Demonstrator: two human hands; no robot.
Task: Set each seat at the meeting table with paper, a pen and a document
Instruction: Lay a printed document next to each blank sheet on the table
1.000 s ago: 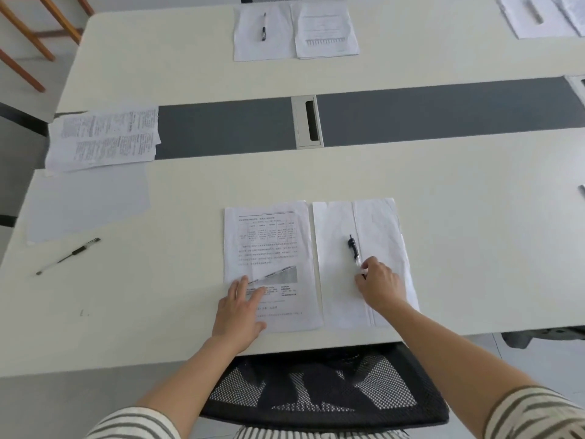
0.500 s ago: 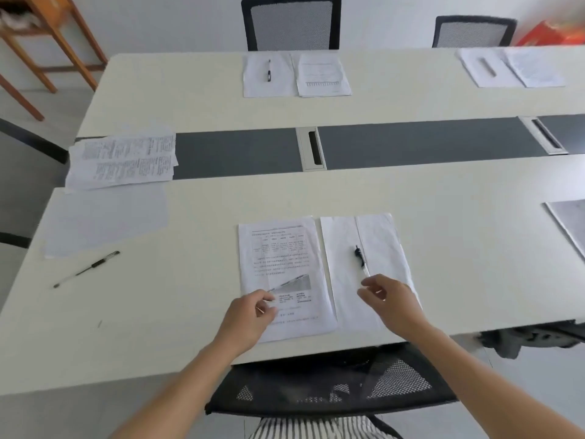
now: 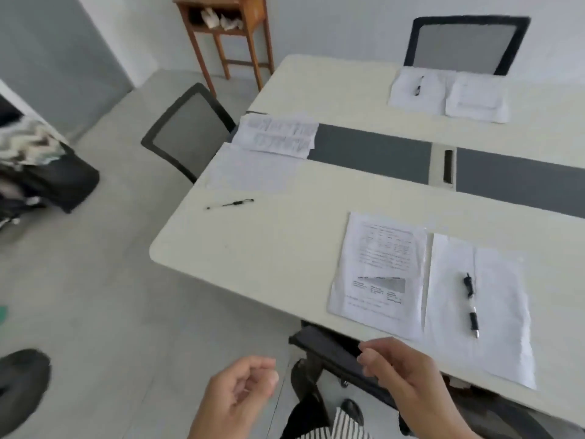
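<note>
At the near seat a printed document (image 3: pixel 380 267) lies beside a blank paper (image 3: pixel 500 305) with a pen (image 3: pixel 470 304) on it. At the table's left end lie another printed document (image 3: pixel 278 136), a blank sheet (image 3: pixel 253 169) and a loose pen (image 3: pixel 231 204) apart on the table. The far seat has a paper with a pen (image 3: pixel 419 85) and a document (image 3: pixel 476 98). My left hand (image 3: pixel 235 396) and my right hand (image 3: pixel 402 375) hang below the table edge, fingers loosely curled, holding nothing.
The cream table (image 3: pixel 285 248) has a grey centre strip (image 3: pixel 380 150) with a cable slot (image 3: pixel 448 166). A mesh chair (image 3: pixel 186 131) stands at the left end, another chair (image 3: pixel 465 44) at the far side, a black chair (image 3: pixel 332 350) below me. A wooden stand (image 3: pixel 228 30) and bags (image 3: pixel 47 175) sit on the floor side.
Both hands lifted off the near document and pen and drew back off the table. The view swung left toward the table's end seat.
</note>
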